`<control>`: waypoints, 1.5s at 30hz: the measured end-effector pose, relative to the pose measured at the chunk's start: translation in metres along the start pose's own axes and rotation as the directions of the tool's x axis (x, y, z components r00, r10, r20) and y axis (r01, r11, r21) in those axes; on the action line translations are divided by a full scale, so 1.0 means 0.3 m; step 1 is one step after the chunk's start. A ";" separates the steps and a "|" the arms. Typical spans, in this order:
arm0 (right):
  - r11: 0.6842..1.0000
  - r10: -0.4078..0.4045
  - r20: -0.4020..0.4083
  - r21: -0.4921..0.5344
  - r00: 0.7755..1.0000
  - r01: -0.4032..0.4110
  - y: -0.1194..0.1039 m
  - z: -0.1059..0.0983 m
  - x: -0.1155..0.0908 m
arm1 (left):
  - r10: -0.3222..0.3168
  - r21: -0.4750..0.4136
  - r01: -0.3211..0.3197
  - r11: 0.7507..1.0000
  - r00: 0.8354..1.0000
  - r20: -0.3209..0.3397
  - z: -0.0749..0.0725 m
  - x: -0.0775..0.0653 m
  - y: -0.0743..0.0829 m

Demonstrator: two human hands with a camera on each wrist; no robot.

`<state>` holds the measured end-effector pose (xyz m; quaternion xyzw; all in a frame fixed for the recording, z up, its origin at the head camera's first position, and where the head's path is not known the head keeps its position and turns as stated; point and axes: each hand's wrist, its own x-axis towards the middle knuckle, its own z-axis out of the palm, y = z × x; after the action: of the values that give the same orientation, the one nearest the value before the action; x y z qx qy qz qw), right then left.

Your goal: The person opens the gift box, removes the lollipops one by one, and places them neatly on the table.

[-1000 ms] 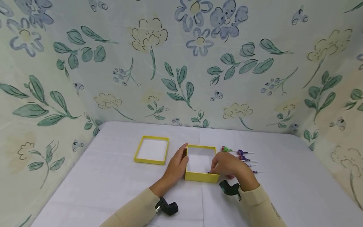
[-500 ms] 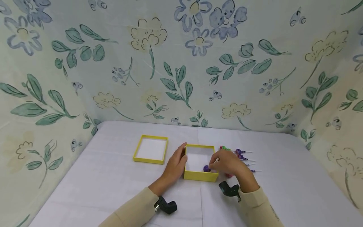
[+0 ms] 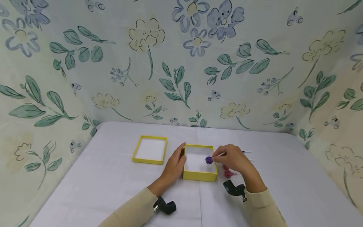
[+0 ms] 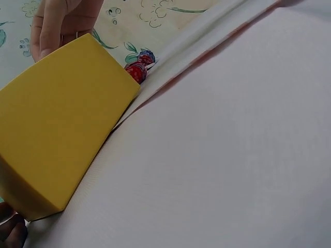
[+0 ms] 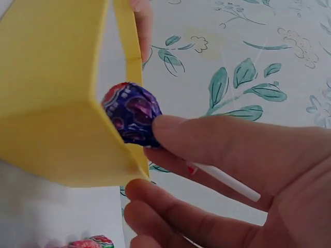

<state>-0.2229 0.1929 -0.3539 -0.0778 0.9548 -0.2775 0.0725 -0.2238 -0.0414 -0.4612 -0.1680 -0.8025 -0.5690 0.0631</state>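
A purple-wrapped lollipop (image 3: 209, 160) with a white stick is pinched between the thumb and forefinger of my right hand (image 3: 232, 157). Its round head overlaps the inside of a yellow box (image 3: 199, 176) in the head view. Seen from the right wrist, the lollipop (image 5: 133, 114) is right at the box's rim, its stick running back under the palm. My left hand (image 3: 173, 165) rests along the box's left wall, fingers fairly straight. From the left wrist, the box (image 4: 67, 113) stands on the white cloth, with only dark fingertips (image 4: 11, 230) at its lower corner.
Left of the box lies its shallow yellow-rimmed lid (image 3: 149, 149), white inside. Several more lollipops lie to the right, partly hidden by my right hand, among them a red one (image 3: 227, 173). A floral curtain (image 3: 181, 78) rises behind the white-covered table (image 3: 119, 176).
My right hand has lifted the purple lollipop up from the box's front right corner, its head coming into full view. The left hand stays at the box's side.
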 end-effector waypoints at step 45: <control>0.963 -0.080 0.246 0.269 0.966 0.012 0.529 -0.158 -0.126 | -0.044 0.010 0.044 0.999 0.999 0.006 -0.004 0.007 0.000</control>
<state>-0.2117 0.3569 -0.3965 -0.1248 0.8899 -0.3919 0.1975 -0.2259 -0.0420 -0.4601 -0.1518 -0.8088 -0.5659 0.0491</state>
